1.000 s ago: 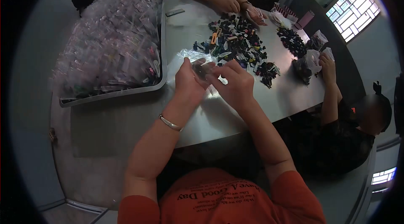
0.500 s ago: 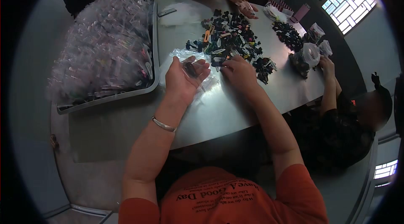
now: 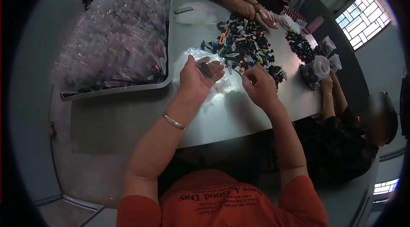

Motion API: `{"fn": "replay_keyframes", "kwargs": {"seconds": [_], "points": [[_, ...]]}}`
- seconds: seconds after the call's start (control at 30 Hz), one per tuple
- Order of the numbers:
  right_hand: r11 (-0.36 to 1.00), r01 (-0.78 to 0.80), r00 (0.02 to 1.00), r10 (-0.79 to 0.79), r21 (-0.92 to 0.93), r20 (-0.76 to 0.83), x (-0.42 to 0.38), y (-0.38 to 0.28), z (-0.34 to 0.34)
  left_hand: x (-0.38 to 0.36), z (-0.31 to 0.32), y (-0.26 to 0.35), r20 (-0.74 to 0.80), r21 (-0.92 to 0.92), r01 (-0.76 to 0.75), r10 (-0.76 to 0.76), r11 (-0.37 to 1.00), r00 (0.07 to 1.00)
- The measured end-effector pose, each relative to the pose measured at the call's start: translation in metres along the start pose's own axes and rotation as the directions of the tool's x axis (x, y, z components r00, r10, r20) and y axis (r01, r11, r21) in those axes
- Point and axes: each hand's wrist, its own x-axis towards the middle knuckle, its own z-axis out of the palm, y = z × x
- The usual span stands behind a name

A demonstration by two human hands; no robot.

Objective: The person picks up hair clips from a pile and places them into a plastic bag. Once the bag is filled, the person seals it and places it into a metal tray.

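We've got the small, dark, glossy piece [image 3: 205, 70] on our open, palm-up left hand [image 3: 195, 80], inboard of the silver metal table's [image 3: 213, 125] near edge, right hand [image 3: 261, 85] curled near the black-and-multicoloured hair-clip pile [image 3: 245, 42], contents unclear; piece likely light, stiff, slippery, best pinched by its ends.

tabletop [image 3: 200, 129] looks like smooth shiny metal, bangle [image 3: 174, 122] too. tray [image 3: 128, 89] seems smooth plastic, packets [image 3: 115, 35] are glossy clear plastic, same with the loose bags [image 3: 196, 52]. orange shirt [image 3: 205, 210] is matt cloth.
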Motion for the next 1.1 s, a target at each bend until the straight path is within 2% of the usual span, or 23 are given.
{"fn": "replay_keyframes", "kwargs": {"seconds": [0.1, 0.17, 0.2, 0.3, 0.33, 0.37, 0.43, 0.47, 0.53, 0.57, 0.63, 0.73, 0.8, 0.83, 0.87, 0.93, 0.97, 1.0, 1.07, 1.1], "points": [[0.997, -0.030, 0.998, 0.025, 0.075, 0.065, -0.006, -0.030, -0.022, -0.002, 0.002, -0.003, -0.024, -0.008, -0.005, 0.005, 1.000, 1.000], [0.995, 0.078, 0.996, -0.081, 0.064, 0.046, -0.007, -0.043, -0.019, -0.003, 0.003, -0.005, -0.022, -0.018, 0.004, -0.004, 1.000, 1.000], [0.997, 0.078, 0.992, -0.076, -0.022, 0.096, -0.006, -0.048, -0.016, -0.005, 0.004, -0.005, -0.002, -0.014, 0.005, -0.005, 1.000, 1.000], [0.988, 0.105, 0.992, -0.096, -0.111, 0.081, 0.001, -0.057, 0.001, -0.006, 0.003, -0.007, 0.074, -0.024, 0.027, -0.025, 0.999, 0.997], [0.975, 0.169, 0.986, -0.168, -0.142, 0.022, 0.005, -0.059, 0.007, -0.004, 0.000, -0.008, 0.126, -0.041, 0.047, -0.042, 0.998, 0.991], [0.975, 0.169, 0.986, -0.168, -0.142, 0.021, 0.010, -0.063, 0.013, -0.002, -0.002, -0.009, 0.145, 0.006, 0.036, -0.037, 0.999, 0.989], [0.971, 0.177, 0.974, -0.197, -0.159, -0.114, 0.015, -0.068, 0.022, -0.004, -0.001, -0.008, 0.129, -0.013, 0.030, -0.028, 0.999, 0.991], [0.971, 0.178, 0.974, -0.197, -0.159, -0.114, 0.015, -0.067, 0.023, -0.004, -0.001, -0.007, 0.114, -0.032, 0.022, -0.018, 0.999, 0.993], [0.960, 0.276, 0.928, -0.257, 0.035, -0.271, 0.018, -0.065, 0.025, -0.004, 0.000, -0.005, 0.116, -0.053, 0.020, -0.013, 0.998, 0.993], [0.959, 0.281, 0.928, -0.262, 0.037, -0.267, 0.017, -0.063, 0.023, -0.004, -0.001, -0.003, 0.115, -0.075, 0.019, -0.010, 0.997, 0.993], [0.967, 0.102, 0.972, -0.046, 0.235, -0.229, 0.010, -0.055, 0.013, -0.013, 0.008, 0.000, 0.101, -0.086, 0.028, -0.019, 0.996, 0.995], [0.966, -0.065, 0.979, 0.109, 0.248, -0.170, 0.004, -0.027, 0.001, -0.011, 0.007, 0.004, 0.117, -0.142, 0.078, -0.062, 0.987, 0.991], [0.936, -0.151, 0.964, 0.211, 0.318, -0.163, 0.000, 0.002, 0.001, -0.007, 0.007, 0.011, 0.118, -0.262, 0.063, -0.033, 0.963, 0.992], [0.912, -0.204, 0.950, 0.273, 0.355, -0.153, -0.002, 0.014, -0.001, -0.006, 0.006, 0.012, 0.116, -0.239, 0.011, 0.017, 0.971, 0.993], [0.913, -0.235, 0.948, 0.291, 0.333, -0.128, -0.004, 0.029, -0.002, -0.006, 0.005, 0.012, 0.114, -0.217, -0.041, 0.067, 0.975, 0.991], [0.940, -0.281, 0.944, 0.307, 0.192, -0.120, -0.003, 0.053, -0.005, -0.002, 0.002, 0.007, 0.078, -0.205, -0.010, 0.026, 0.979, 0.997], [0.960, -0.267, 0.955, 0.275, 0.080, -0.111, -0.003, 0.063, -0.009, -0.002, 0.001, 0.004, 0.084, -0.178, 0.025, -0.010, 0.984, 0.996], [0.960, -0.268, 0.954, 0.276, 0.077, -0.119, -0.002, 0.074, -0.010, -0.002, 0.001, 0.002, 0.088, -0.149, 0.060, -0.048, 0.987, 0.995], [0.970, -0.237, 0.963, 0.228, -0.057, -0.143, 0.000, 0.094, -0.008, -0.005, 0.005, 0.003, 0.114, -0.137, 0.055, -0.039, 0.989, 0.993], [0.969, -0.241, 0.962, 0.230, -0.060, -0.150, 0.003, 0.099, -0.008, -0.006, 0.006, 0.005, 0.110, -0.122, 0.042, -0.028, 0.992, 0.994]]}}
